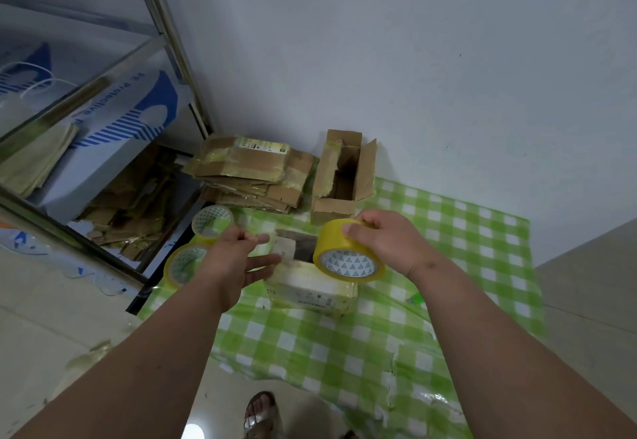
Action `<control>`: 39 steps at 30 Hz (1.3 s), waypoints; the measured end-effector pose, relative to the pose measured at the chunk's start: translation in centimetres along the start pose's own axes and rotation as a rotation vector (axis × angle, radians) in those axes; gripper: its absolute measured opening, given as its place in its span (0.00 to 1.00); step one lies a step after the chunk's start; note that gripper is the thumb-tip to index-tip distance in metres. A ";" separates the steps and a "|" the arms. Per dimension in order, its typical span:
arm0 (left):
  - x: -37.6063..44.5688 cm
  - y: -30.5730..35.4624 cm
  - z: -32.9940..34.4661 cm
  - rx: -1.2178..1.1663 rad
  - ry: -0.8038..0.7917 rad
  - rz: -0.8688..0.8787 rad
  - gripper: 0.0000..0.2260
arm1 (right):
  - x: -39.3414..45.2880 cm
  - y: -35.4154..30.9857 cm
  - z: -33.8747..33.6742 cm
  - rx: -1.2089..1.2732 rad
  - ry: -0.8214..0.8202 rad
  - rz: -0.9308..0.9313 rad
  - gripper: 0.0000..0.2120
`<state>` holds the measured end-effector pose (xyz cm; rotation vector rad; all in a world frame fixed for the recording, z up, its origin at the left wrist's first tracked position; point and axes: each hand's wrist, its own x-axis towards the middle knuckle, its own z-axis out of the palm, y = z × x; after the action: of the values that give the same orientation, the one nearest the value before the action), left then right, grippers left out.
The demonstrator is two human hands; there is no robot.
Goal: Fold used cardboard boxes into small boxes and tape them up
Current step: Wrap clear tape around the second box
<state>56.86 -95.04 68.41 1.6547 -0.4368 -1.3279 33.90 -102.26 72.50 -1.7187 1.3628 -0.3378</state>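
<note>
My right hand (386, 242) grips a yellow tape roll (348, 254) from above and holds it over the small cardboard box (310, 288), which lies on the green checked cloth (344, 342). The box is wrapped in yellowish tape and its far end looks dark and open. My left hand (241, 259) is just left of the box. Its thumb and forefinger pinch what looks like the clear tape end pulled from the roll, and its other fingers are stretched out toward the box.
Two more tape rolls (212, 221) (186, 264) lie left of my left hand. A stack of flattened cardboard (251, 169) and an open upright box (341, 176) stand by the wall. A metal shelf (103, 149) is at the left. A sandalled foot (258, 414) is below.
</note>
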 end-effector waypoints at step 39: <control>2.3 -0.8 -1.8 0.009 -0.098 0.034 0.11 | -0.9 -0.8 2.2 0.323 0.021 0.148 0.23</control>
<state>59.12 -95.56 66.34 1.5874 -0.5270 -1.3875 35.54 -100.42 72.15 -1.3447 1.3596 -0.4659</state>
